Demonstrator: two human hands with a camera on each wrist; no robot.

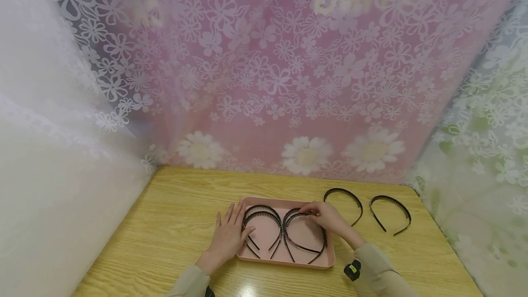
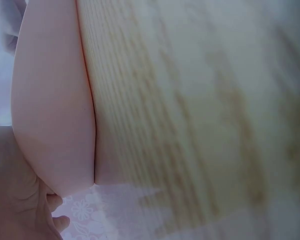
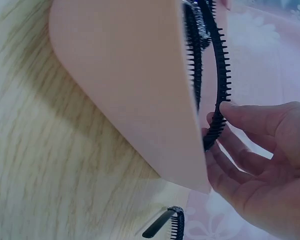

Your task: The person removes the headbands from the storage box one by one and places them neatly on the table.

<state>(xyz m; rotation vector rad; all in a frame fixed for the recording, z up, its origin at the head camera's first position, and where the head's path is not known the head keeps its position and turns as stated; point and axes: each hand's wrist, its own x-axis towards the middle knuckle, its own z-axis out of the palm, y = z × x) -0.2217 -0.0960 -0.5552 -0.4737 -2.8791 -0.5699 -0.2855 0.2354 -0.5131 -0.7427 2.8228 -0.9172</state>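
Observation:
A shallow pink tray (image 1: 288, 265) holds several black toothed headbands, two overlapping on its left side (image 1: 262, 214) and others on its right. My left hand (image 1: 228, 236) rests at the tray's left edge with fingers spread and the thumb over the rim; the left wrist view shows that hand (image 2: 15, 185) against the tray's outer wall (image 2: 52, 100). Inside the tray's right end, my right hand (image 1: 327, 218) pinches a toothed headband (image 3: 222, 65) between thumb and fingers. Behind it, in the right wrist view, another headband (image 3: 194, 60) has silvery glitter near it.
Two more black headbands lie on the wood-grain table (image 1: 185, 223) to the right of the tray, one nearer (image 1: 361, 207) and one farther right (image 1: 400, 204). A pink floral curtain (image 1: 255, 81) hangs behind the table, with pale sheets at both sides.

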